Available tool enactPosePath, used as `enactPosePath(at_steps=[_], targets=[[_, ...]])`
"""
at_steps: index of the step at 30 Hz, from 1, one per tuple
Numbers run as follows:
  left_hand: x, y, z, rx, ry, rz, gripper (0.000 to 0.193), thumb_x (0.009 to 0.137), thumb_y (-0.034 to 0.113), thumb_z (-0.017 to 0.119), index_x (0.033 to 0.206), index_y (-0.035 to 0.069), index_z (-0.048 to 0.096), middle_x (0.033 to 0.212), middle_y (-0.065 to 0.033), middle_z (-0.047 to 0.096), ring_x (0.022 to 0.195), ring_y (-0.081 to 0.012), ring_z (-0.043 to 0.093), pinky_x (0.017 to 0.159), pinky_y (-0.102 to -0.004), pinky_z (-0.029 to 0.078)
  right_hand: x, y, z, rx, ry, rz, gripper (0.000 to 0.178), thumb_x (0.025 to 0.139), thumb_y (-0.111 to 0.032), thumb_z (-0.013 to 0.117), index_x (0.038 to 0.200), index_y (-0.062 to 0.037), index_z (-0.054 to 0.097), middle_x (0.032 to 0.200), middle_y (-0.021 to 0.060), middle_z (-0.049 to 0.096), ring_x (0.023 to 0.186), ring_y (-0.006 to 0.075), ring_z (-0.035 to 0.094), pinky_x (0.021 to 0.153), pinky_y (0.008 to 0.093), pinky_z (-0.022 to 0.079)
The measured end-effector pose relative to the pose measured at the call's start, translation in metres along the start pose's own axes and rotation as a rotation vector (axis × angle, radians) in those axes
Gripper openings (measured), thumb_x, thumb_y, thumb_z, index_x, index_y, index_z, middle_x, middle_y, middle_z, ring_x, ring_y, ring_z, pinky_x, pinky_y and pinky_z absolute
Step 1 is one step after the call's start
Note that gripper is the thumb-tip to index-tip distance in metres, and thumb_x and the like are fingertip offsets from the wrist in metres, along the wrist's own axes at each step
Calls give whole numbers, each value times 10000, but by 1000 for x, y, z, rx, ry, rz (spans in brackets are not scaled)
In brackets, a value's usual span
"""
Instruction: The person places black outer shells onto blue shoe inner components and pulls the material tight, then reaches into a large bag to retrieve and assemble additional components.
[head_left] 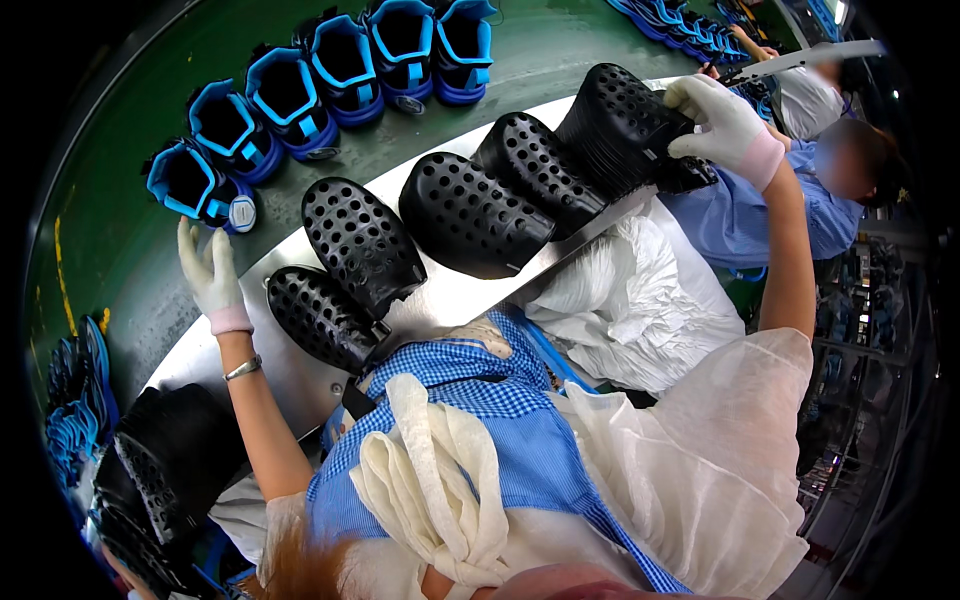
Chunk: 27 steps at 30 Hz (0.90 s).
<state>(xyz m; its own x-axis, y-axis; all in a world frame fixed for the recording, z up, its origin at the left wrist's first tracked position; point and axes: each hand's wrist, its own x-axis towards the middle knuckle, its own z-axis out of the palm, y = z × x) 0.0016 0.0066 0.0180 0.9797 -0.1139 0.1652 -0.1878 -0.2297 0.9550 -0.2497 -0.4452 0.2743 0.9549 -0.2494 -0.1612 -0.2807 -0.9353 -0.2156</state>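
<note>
Head view: your left hand (213, 275) is spread, empty, near a high-top shoe (197, 182); your half-curled right hand (727, 128), grip unclear, probably steadies nested toe shells (618, 128) at the metal bench (448, 304)'s right end.

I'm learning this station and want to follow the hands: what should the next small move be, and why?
Probably the right hand should ease one piece off the stack of black perforated shells: it is at the stack's edge, while the left hand, apparently holding nothing, is by the leftmost black-and-blue shoe in the row.
</note>
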Motion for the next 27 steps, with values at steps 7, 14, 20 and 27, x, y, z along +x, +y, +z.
enactPosePath(at_steps=[7, 14, 20, 27], targets=[[-2, 2, 1, -29, -13, -22, 593, 900, 160, 595, 1418, 62, 323, 1373, -204, 399, 1057, -229, 582, 794, -286, 500, -1, 2, 0, -3, -9, 1, 396, 613, -94, 759, 931, 18, 551, 863, 70, 541, 789, 167, 564, 749, 275, 488], [-2, 3, 2, -27, -5, -59, 581, 908, 159, 581, 1419, 59, 323, 1371, -202, 415, 1051, -224, 583, 790, -280, 496, -4, 0, -8, -103, 34, 69, 359, 633, -108, 740, 921, 2, 555, 851, 73, 548, 758, 183, 553, 721, 283, 481], [-3, -4, 1, -75, -18, -113, 566, 923, 226, 576, 1419, 94, 337, 1399, -183, 381, 1180, -239, 501, 852, -304, 491, -6, 2, 0, -17, 28, 26, 390, 698, -107, 686, 1059, -22, 565, 947, 85, 573, 779, 180, 560, 726, 293, 480], [0, -12, -5, -68, 1, -106, 555, 915, 189, 582, 1409, 89, 351, 1384, -191, 401, 1108, -229, 552, 843, -301, 494, 0, 4, 3, -97, -41, 80, 409, 714, -95, 644, 1107, -32, 551, 1003, 91, 574, 868, 201, 580, 788, 306, 482]])
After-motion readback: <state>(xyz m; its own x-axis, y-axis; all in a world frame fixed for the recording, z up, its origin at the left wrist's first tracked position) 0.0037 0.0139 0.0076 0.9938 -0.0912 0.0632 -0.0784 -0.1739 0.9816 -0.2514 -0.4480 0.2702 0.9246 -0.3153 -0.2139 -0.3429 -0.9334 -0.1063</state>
